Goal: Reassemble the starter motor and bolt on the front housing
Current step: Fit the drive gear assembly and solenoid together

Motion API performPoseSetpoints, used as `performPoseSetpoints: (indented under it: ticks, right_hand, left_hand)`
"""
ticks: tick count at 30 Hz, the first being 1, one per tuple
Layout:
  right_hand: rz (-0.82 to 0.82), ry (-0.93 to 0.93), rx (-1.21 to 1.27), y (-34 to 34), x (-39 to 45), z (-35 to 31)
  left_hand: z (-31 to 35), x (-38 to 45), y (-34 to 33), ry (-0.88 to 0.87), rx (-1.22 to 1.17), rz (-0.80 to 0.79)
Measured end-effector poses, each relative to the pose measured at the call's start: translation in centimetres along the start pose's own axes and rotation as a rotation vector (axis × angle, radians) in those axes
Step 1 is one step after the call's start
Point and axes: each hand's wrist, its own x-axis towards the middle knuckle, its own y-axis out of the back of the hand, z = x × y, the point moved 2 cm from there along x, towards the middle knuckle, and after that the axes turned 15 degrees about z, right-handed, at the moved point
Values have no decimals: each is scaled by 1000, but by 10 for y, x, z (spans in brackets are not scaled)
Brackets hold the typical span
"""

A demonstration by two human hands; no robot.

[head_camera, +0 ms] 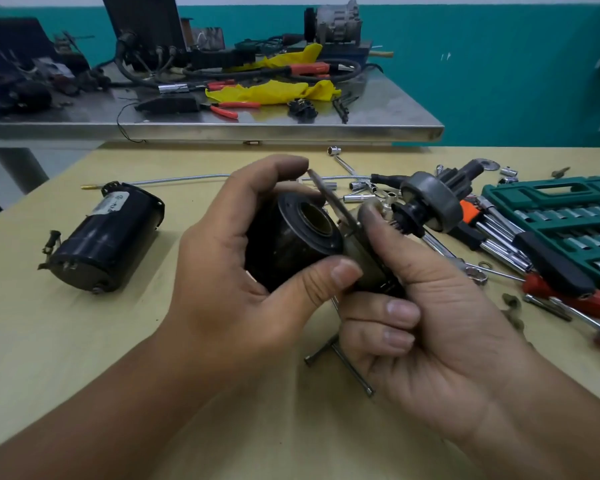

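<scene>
Starter parts split: black coil held above table, motor body lying well to left.

Risks, judged: plate sits tilted at coil's bore; forcing it could jam or slip. Two long bolts below hands could roll away.

Left hand curled round coil, thumb under. Right hand pinches plate's edge, lower fingers curled.

Beyond: pinion drive, socket case.

Black solenoid held tilted — motor body (black) lying on its side.
</scene>
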Motion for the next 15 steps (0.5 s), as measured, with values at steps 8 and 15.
performPoseSetpoints:
  ticks: [8,15]
  right_hand:
    - [106,200,-196,1,-2,2]
    - [114,307,-196,-1,-1,3]
  left_hand:
    - [-1,2,4,-77,112,-28]
    - [-1,1,4,-71,121,-17]
